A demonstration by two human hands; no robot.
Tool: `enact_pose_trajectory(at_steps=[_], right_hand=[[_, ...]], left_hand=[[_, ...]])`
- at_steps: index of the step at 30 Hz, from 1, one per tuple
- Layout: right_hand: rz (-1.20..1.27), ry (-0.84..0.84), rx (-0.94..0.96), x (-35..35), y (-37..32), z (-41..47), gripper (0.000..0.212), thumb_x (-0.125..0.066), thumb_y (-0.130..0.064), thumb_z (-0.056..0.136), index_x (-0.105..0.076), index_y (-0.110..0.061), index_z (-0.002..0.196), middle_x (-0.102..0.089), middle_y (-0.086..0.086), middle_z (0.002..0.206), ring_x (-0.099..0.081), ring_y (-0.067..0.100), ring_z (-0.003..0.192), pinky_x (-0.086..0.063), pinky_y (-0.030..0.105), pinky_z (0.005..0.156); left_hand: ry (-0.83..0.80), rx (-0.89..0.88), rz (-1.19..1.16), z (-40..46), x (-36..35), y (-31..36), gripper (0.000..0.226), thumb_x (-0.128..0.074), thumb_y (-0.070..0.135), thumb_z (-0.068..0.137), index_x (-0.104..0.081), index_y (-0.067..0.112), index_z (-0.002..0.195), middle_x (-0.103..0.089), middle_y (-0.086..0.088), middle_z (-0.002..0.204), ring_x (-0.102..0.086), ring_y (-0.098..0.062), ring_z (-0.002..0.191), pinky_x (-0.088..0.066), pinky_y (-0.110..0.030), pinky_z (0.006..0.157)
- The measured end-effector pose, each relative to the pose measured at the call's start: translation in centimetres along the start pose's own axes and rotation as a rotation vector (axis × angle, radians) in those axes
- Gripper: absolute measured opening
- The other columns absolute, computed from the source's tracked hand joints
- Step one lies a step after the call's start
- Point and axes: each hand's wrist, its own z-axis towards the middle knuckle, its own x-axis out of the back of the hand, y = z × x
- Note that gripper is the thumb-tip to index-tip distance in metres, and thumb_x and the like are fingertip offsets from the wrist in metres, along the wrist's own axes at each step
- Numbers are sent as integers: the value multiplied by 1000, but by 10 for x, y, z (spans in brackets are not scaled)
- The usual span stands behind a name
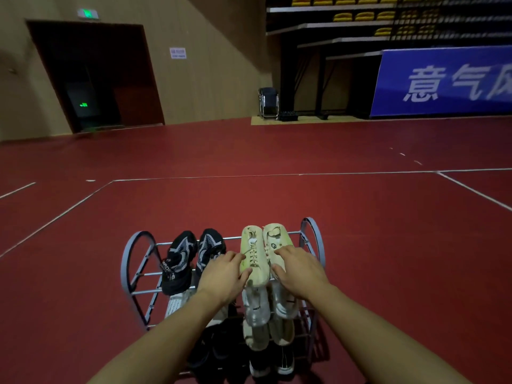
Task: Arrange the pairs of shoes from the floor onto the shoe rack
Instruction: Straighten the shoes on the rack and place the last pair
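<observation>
Both hands on the pale yellow-green pair, top tier of the shoe rack [310, 234].

Left hand [224, 275] grips left shoe [252, 253], right hand [300, 268] grips right shoe [273, 239], at the tier's right end; black pair [194, 253] at left end.

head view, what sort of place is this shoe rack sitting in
Most likely an indoor sports hall or arena. The grey metal shoe rack stands on a dark red court floor marked with white boundary lines, and tiered stands with yellow seats rise behind a blue banner.
</observation>
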Motion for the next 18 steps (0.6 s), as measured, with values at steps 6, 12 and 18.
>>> enact_pose_trajectory(at_steps=[6, 12, 18], right_hand=[[119, 26, -71, -27, 21, 35, 49, -42, -51, 96, -46, -27, 139, -49, -8, 142, -48, 20, 125, -41, 39, 100], [290, 53, -158, -75, 42, 42, 50, -45, -53, 95, -49, -27, 137, -50, -8, 141, -48, 17, 126, -42, 37, 103], [338, 69, -218, -99, 55, 42, 48, -50, -51, 93, -52, -27, 134, -51, -9, 139, -44, 16, 127, -39, 35, 105]], left_hand=[[43, -59, 12, 35, -18, -7, 55, -33, 60, 99, -48, 26, 141, -55, 6, 136, -53, -18, 122, -45, -36, 102], [19, -21, -53, 43, -58, -7, 53, -35, 61, 98, -51, 28, 136, -55, 8, 131, -55, -17, 118, -47, -35, 98], [23, 138, -198, 50, -82, 3, 45, -46, 59, 94, -61, 29, 123, -60, 6, 113, -54, -18, 109, -48, -37, 92]])
